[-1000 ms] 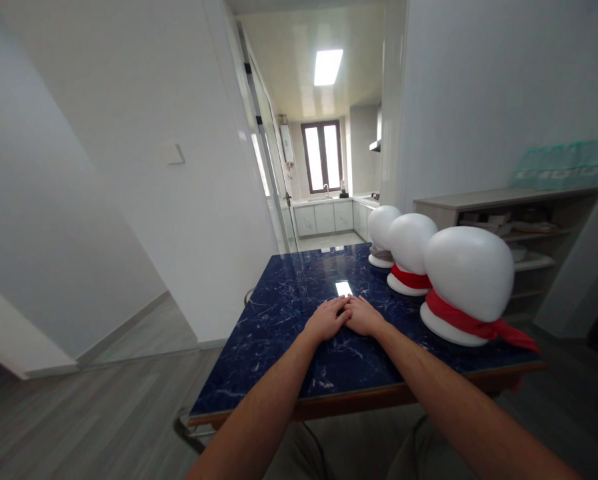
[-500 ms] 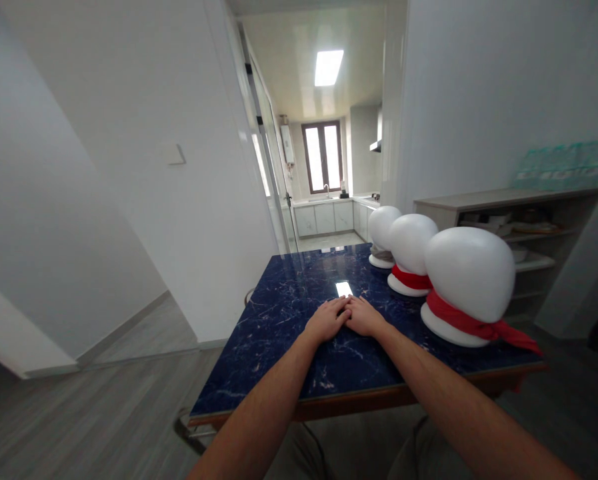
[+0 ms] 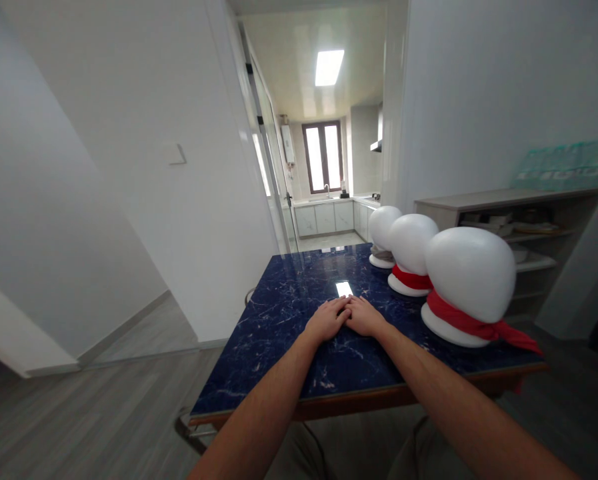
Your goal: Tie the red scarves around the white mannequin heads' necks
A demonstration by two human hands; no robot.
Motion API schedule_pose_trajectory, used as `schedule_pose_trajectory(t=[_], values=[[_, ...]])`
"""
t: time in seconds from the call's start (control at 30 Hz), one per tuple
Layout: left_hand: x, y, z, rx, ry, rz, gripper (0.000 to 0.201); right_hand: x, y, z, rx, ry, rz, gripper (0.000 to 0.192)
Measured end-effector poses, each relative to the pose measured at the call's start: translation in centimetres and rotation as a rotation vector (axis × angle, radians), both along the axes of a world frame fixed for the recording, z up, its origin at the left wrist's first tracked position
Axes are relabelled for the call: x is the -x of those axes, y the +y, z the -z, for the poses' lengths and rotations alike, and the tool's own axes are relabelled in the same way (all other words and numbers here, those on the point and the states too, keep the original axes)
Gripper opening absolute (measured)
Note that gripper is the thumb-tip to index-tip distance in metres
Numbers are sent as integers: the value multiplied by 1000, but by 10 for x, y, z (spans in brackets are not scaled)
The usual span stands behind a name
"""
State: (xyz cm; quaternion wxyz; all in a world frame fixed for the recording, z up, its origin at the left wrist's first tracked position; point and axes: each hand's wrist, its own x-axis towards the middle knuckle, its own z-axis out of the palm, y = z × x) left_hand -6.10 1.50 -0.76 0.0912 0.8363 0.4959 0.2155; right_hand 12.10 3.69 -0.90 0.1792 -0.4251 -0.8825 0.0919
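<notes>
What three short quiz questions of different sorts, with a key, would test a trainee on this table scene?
1. True or false: the left hand and the right hand lie flat and empty on the dark blue marble-patterned table, fingertips touching.
2. How many white foam mannequin heads stand on the table?
3. Which head wears a grey band, not a red scarf: A nearest, B middle, C farthest?

Key
1. True.
2. Three: the nearest, the middle, the farthest.
3. C.
</notes>
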Motion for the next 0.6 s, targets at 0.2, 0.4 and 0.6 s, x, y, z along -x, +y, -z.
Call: schedule_pose_trajectory(t=[0.2, 0.4, 0.6], values=[[0, -1, -1, -3, -10, 10, 59, 0, 0, -1, -2, -9, 10, 61], [0, 0, -1, 0, -18, 16, 58, 0, -1, -2, 3, -13, 5, 58], [1, 1, 1, -6, -14, 27, 58, -1, 1, 1, 6, -12, 1, 55]])
